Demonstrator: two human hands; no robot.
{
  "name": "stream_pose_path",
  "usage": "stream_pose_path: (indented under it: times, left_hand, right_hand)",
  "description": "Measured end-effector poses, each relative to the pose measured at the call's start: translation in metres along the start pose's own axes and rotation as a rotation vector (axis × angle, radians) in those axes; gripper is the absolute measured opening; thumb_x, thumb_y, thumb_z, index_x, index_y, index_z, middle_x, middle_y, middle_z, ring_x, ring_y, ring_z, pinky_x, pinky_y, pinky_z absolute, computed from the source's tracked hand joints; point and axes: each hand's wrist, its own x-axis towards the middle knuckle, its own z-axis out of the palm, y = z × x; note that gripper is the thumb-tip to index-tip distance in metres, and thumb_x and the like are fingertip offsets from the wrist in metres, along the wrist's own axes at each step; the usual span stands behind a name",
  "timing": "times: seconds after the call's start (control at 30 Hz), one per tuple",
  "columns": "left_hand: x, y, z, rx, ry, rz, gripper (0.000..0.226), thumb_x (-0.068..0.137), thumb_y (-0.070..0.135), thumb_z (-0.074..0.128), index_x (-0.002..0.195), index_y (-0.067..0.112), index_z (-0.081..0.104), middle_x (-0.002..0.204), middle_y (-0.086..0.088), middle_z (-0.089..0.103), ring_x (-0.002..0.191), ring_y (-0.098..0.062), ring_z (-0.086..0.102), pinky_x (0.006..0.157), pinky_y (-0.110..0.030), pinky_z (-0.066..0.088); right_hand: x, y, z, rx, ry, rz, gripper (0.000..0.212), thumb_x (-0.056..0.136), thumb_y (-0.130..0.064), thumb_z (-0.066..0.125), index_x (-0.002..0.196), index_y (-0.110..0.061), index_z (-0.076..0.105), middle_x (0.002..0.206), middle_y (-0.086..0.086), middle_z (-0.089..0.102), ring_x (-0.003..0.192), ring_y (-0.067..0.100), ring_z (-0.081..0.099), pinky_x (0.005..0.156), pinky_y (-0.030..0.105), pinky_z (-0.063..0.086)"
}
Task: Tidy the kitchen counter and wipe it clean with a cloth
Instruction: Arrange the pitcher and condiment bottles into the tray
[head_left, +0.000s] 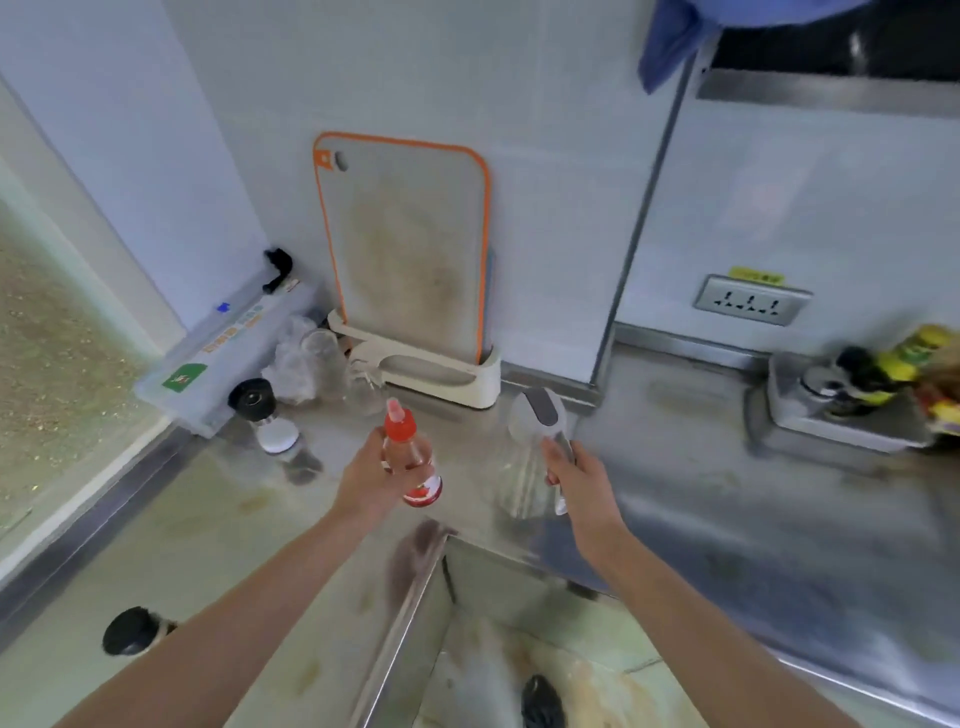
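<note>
In front of the chopping board (410, 249), the left hand (371, 475) grips a red-capped bottle (410, 457) above the worktop (727, 519); the right hand (582, 483) grips a clear jug (535, 457) by its handle. Either could slip and spill if carried carelessly.

left hand (371, 475) grips red-capped bottle (410, 457) | right hand (582, 480) grips clear jug (535, 452)

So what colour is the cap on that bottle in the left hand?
Red, on the bottle in the left hand; head view.
</note>
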Motion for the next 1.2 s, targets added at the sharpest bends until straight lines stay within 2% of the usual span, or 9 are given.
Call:
stream_pose_path:
  times: [0.1,0.23,0.33,0.43,0.53,0.67,0.8,1.07,1.2]
  left_hand:
    - [-0.005,0.036,0.044,0.032,-0.155,0.055,0.066,0.056,0.04,0.081,0.113,0.028,0.051,0.097,0.001,0.062,0.09,-0.02,0.061,0.074,-0.024,0.043]
    - [-0.013,0.083,0.109,0.038,-0.317,0.164,0.047,0.072,0.021,0.078,0.106,0.027,0.047,0.092,0.006,0.06,0.087,-0.014,0.058,0.066,-0.013,0.039]
    - [-0.019,0.117,0.156,0.073,-0.405,0.246,0.061,0.05,0.045,0.077,0.103,0.029,0.051,0.099,0.002,0.065,0.091,-0.018,0.063,0.076,-0.026,0.047]
    - [-0.022,0.147,0.208,0.101,-0.486,0.316,0.058,0.046,0.047,0.074,0.099,0.029,0.057,0.099,0.003,0.066,0.092,-0.017,0.063,0.08,-0.027,0.05]
    - [-0.025,0.172,0.264,0.129,-0.547,0.36,0.069,0.042,0.055,0.071,0.102,0.023,0.059,0.097,0.0,0.068,0.09,-0.019,0.065,0.087,-0.04,0.051]
    - [-0.039,0.203,0.335,0.109,-0.606,0.384,0.056,0.045,0.051,0.072,0.092,0.026,0.059,0.087,0.003,0.068,0.084,-0.018,0.065,0.085,-0.038,0.05]
    - [-0.057,0.23,0.396,0.036,-0.63,0.38,0.04,0.051,0.037,0.075,0.087,0.028,0.06,0.079,0.014,0.067,0.078,-0.004,0.062,0.079,-0.025,0.047]
    - [-0.046,0.243,0.495,0.109,-0.671,0.331,0.053,0.047,0.042,0.072,0.094,0.019,0.063,0.095,-0.006,0.07,0.093,-0.024,0.065,0.09,-0.044,0.049]
    - [-0.022,0.224,0.545,0.253,-0.692,0.345,0.042,0.048,0.039,0.071,0.085,0.02,0.064,0.089,-0.005,0.071,0.09,-0.025,0.066,0.088,-0.05,0.05]
  right_hand:
    - [-0.011,-0.003,-0.049,0.015,0.106,-0.011,0.032,0.095,-0.027,0.05,0.068,-0.015,0.04,0.068,0.0,0.039,0.062,0.012,0.035,0.051,0.011,0.032]
    - [-0.032,-0.007,-0.117,0.081,0.226,-0.02,0.031,0.096,-0.021,0.05,0.066,-0.019,0.043,0.064,-0.004,0.042,0.058,0.01,0.038,0.041,0.005,0.03]
    - [-0.043,-0.004,-0.17,0.112,0.337,-0.037,0.03,0.095,-0.019,0.052,0.065,-0.018,0.044,0.064,-0.003,0.042,0.058,0.01,0.039,0.043,0.006,0.032]
    - [-0.052,0.003,-0.225,0.11,0.446,-0.03,0.032,0.094,-0.021,0.053,0.063,-0.019,0.044,0.065,-0.002,0.042,0.06,0.01,0.039,0.05,0.012,0.033]
    - [-0.06,0.012,-0.282,0.127,0.523,-0.029,0.033,0.093,-0.023,0.054,0.063,-0.016,0.043,0.063,-0.002,0.04,0.06,0.012,0.038,0.055,0.019,0.031]
    - [-0.069,0.023,-0.356,0.117,0.603,-0.042,0.034,0.093,-0.022,0.054,0.062,-0.015,0.042,0.062,-0.001,0.041,0.058,0.01,0.036,0.054,0.021,0.029]
    - [-0.07,0.033,-0.421,0.154,0.627,-0.038,0.034,0.093,-0.022,0.054,0.062,-0.016,0.041,0.063,-0.002,0.041,0.056,0.008,0.037,0.054,0.02,0.03]
    - [-0.049,0.047,-0.503,0.188,0.686,-0.039,0.034,0.092,-0.019,0.055,0.063,-0.013,0.04,0.063,0.002,0.041,0.051,0.003,0.039,0.046,0.007,0.032]
    - [-0.037,0.06,-0.52,0.2,0.715,-0.012,0.033,0.092,-0.021,0.056,0.063,-0.011,0.042,0.064,0.004,0.043,0.048,0.001,0.039,0.052,0.017,0.031]
